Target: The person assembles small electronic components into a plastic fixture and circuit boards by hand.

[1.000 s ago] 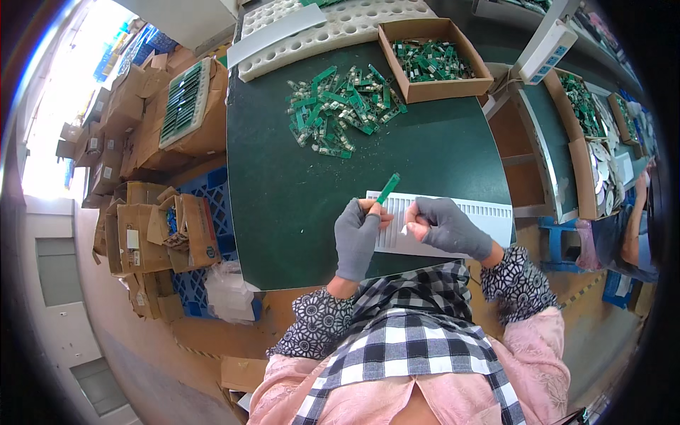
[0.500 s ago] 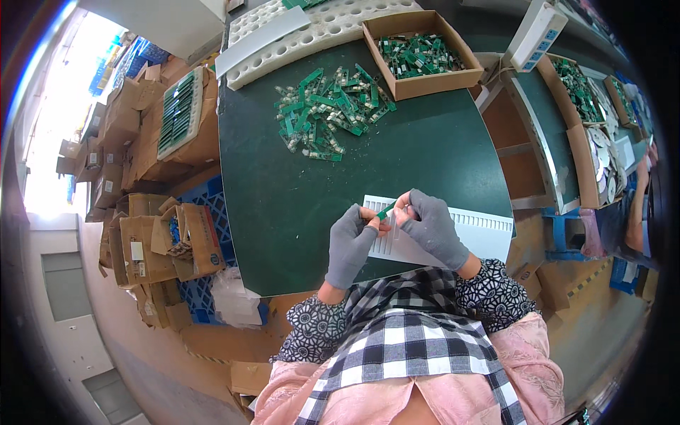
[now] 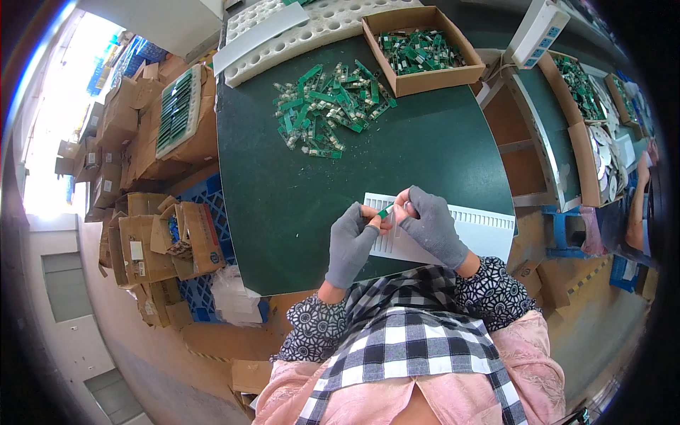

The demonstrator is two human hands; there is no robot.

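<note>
A dark green tabletop (image 3: 297, 205) carries the work, and the white slotted tray (image 3: 482, 237) lies on it close to the near edge. Over the tray's left part, the left hand (image 3: 350, 237) pinches a small green circuit board (image 3: 384, 213) between thumb and fingers. The right hand (image 3: 433, 223), also above the tray, has its fingertips drawn together at the board's right end; whether they grip the board or some small piece, I cannot tell.

Beyond the tray sits a loose pile of boards (image 3: 333, 106), with a cardboard box (image 3: 439, 81) of more boards to the pile's right. Farthest from the tray is a pale foam block (image 3: 333, 35) with round holes, a white strip (image 3: 262, 39) across it.

Well left of the tray, past the table, opened cartons (image 3: 145, 248) rest by a blue pallet (image 3: 212, 195). To its right are a blue stool (image 3: 563, 234) and a co-worker's arm (image 3: 641, 191).

The tray's right end reaches the table's right edge, and the apron (image 3: 404, 340) is just below its near side. Bare green surface stretches leftward from the tray and between it and the pile.
</note>
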